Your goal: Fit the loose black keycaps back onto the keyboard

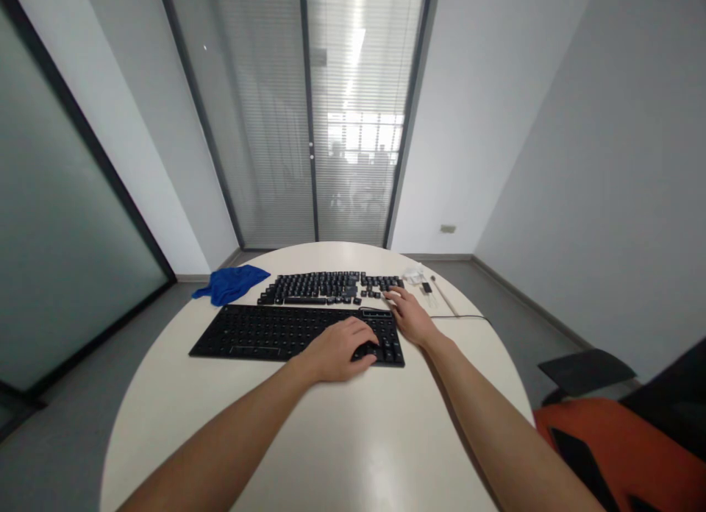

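Observation:
A black keyboard base lies on the white round table, most of its keys off and a few keys on its right end. My left hand rests over its right part, fingers apart and curved onto the keys there, with nothing seen in it. Behind the base, loose black keycaps stand in rows, with a smaller group to their right. My right hand reaches to the near right of that smaller group; its fingertips are close to the keycaps, and whether they hold one is too small to tell.
A blue cloth lies at the table's back left. At the back right are a clear plastic bag, a small black-ended tool, a thin stick and a cable. An orange chair stands at the right.

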Motion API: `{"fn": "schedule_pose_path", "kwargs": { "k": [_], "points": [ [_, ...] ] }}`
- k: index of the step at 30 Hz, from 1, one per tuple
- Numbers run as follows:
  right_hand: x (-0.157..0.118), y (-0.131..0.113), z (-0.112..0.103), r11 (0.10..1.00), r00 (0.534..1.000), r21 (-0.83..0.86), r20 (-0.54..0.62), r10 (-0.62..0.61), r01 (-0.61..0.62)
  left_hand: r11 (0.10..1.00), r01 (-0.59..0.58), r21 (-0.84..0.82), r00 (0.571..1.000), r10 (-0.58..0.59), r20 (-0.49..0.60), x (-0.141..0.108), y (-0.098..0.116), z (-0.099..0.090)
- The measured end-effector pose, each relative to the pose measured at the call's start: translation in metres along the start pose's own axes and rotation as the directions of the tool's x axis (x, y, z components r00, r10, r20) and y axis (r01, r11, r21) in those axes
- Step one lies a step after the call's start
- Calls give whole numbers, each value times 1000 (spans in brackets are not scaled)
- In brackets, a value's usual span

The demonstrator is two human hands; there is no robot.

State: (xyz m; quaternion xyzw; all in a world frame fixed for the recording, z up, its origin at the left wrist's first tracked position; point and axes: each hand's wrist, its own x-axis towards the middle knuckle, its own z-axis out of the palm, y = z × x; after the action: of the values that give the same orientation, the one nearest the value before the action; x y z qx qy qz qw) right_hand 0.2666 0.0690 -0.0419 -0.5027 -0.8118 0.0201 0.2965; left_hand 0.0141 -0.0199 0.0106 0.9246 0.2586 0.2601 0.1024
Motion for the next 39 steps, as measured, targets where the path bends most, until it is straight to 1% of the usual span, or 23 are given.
{"fn": "schedule_pose_path", "kwargs": {
  "k": [4,8,14,17,19,21,24,26,28,30,32,37,39],
  "points": [
    [1,-5,-6,1000,999,11,36,10,-10,1000,3,-12,1000,-3,-2,0,0,0],
    [1,-10,-13,994,995,56,20,93,-94,999,23,-48,1000,-23,-11,0,0,-1],
    [1,-6,-17,968,975,119,3,221,-219,987,124,-107,988,-132,-78,-1,-4,1],
    [0,-8,-22,956,967,161,-22,252,-246,972,189,-139,967,-209,-147,0,-10,5],
    [-2,-16,-27,947,970,227,-38,242,-227,956,231,-183,944,-265,-196,1,-16,9],
    [-4,-28,-33,902,980,397,-34,198,-169,940,250,-233,926,-302,-228,1,-20,12],
    [-8,-49,-39,813,991,567,78,113,-137,932,238,-272,922,-304,-238,2,-23,13],
    [-10,-61,-40,772,989,623,144,46,-127,934,229,-275,926,-296,-236,2,-23,12],
    [-11,-69,-39,719,982,681,191,8,-138,934,231,-273,925,-298,-235,2,-23,11],
    [-12,-73,-37,681,974,715,227,-10,-160,933,239,-268,924,-304,-234,2,-22,11],
    [-13,-75,-36,670,967,720,253,-15,-178,935,242,-260,926,-303,-228,2,-22,11],
    [-15,-77,-36,684,958,703,287,-20,-196,932,261,-251,928,-314,-201,2,-20,9],
    [-15,-77,-38,704,959,689,281,-41,-172,928,274,-254,926,-325,-191,3,-20,9]
  ]
}}
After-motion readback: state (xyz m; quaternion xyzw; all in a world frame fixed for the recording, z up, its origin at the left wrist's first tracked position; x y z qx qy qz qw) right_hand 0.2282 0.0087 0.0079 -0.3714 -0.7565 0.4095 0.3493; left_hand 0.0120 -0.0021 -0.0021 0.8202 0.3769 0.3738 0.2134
